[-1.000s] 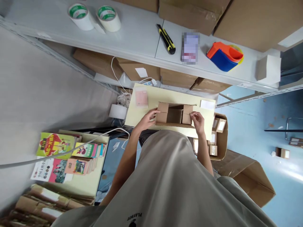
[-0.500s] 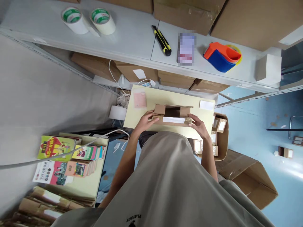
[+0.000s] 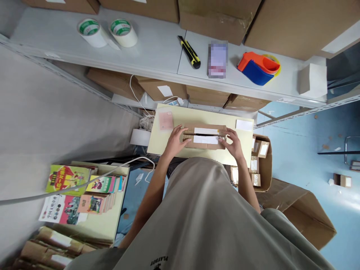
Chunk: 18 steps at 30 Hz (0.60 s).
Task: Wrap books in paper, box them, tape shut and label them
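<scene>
A small cardboard box [image 3: 204, 144] lies on the pale yellow table [image 3: 157, 144] in front of me. Its two top flaps are folded nearly together, leaving a narrow dark slit, and a white label spans both of them. My left hand [image 3: 176, 141] grips the box's left end, thumb on the near flap and fingers on the far one. At the opposite end my right hand [image 3: 232, 142] holds it the same way, beside shiny clear tape. What is inside the box is hidden.
Above the table, a grey shelf [image 3: 152, 56] carries tape rolls [image 3: 123, 33], a utility knife [image 3: 189, 52], a pixelated phone-like rectangle [image 3: 218, 60] and an orange-blue tape dispenser [image 3: 258, 68]. Books [image 3: 67, 178] are stacked at left. A carton of small boxes [image 3: 267, 168] stands at right.
The far flap has been folded down toward me, narrowing the box's opening to a slit. Both hands have stayed at its ends, fingers now over the far flap.
</scene>
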{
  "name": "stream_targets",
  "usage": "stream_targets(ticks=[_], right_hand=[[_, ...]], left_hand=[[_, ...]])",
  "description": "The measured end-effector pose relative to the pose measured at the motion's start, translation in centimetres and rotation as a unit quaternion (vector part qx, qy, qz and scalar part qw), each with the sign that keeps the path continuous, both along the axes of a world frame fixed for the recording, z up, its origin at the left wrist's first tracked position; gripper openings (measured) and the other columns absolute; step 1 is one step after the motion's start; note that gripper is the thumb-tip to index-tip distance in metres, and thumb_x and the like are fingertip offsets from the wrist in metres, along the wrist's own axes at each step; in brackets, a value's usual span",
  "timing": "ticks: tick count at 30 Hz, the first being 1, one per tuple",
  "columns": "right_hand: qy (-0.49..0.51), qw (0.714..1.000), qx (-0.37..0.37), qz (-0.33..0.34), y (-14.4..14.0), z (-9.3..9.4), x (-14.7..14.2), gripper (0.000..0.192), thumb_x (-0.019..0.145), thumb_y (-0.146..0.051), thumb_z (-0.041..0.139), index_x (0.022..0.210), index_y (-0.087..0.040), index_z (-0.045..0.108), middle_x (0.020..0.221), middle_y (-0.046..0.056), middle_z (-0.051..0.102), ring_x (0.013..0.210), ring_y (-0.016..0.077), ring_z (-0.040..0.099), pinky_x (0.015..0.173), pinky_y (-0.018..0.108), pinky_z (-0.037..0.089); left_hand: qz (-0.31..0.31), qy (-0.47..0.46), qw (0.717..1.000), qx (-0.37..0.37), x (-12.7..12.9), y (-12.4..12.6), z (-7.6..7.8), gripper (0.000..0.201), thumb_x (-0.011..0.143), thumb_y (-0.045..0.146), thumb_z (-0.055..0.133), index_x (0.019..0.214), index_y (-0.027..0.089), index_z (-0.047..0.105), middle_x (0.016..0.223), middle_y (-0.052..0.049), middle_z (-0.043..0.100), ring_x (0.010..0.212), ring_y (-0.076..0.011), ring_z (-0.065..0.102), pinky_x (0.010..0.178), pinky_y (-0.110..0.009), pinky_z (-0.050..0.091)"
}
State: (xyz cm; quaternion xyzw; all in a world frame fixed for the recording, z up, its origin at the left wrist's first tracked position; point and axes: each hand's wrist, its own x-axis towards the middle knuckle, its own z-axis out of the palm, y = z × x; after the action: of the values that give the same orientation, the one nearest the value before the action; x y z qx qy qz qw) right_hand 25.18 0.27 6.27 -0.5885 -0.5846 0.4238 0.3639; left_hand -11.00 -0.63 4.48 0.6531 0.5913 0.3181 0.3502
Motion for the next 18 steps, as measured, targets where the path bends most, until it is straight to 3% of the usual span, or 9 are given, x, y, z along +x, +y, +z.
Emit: stream_targets(ticks=[6, 12, 18], right_hand=[[0.011, 1.000, -0.004, -0.023, -0.4, -0.3, -0.2, 0.057, 0.094, -0.078, 0.083, 0.129, -0.033, 0.085, 0.161, 0.013, 0.067, 0.153, 0.0369, 0.063, 0.123, 0.058, 0.059], [0.009, 0.999, -0.007, -0.053, -0.4, -1.8, -0.3, 0.058, 0.089, -0.082, 0.086, 0.116, -0.031, 0.091, 0.155, 0.013, 0.073, 0.149, 0.0374, 0.066, 0.126, 0.061, 0.057], [0.086, 0.988, -0.052, -0.117, -0.6, -3.1, -1.1, 0.069, 0.076, -0.088, 0.092, 0.108, -0.027, 0.094, 0.144, 0.016, 0.083, 0.158, 0.0425, 0.063, 0.121, 0.064, 0.062]], left_hand=[[0.023, -0.063, 0.998, -0.004, 0.4, -0.2, -0.1, 0.043, 0.106, 0.053, 0.076, 0.141, 0.028, 0.076, 0.160, -0.017, 0.064, 0.153, -0.0343, 0.065, 0.111, -0.046, 0.068], [0.072, -0.090, 0.993, 0.012, 1.2, 0.4, -1.5, 0.035, 0.103, 0.057, 0.077, 0.117, 0.024, 0.082, 0.131, -0.013, 0.073, 0.115, -0.0241, 0.077, 0.093, -0.036, 0.071], [0.124, -0.135, 0.983, -0.001, 1.9, 0.5, -3.2, 0.043, 0.096, 0.063, 0.083, 0.111, 0.023, 0.083, 0.120, -0.010, 0.076, 0.104, -0.0208, 0.077, 0.089, -0.034, 0.067]])
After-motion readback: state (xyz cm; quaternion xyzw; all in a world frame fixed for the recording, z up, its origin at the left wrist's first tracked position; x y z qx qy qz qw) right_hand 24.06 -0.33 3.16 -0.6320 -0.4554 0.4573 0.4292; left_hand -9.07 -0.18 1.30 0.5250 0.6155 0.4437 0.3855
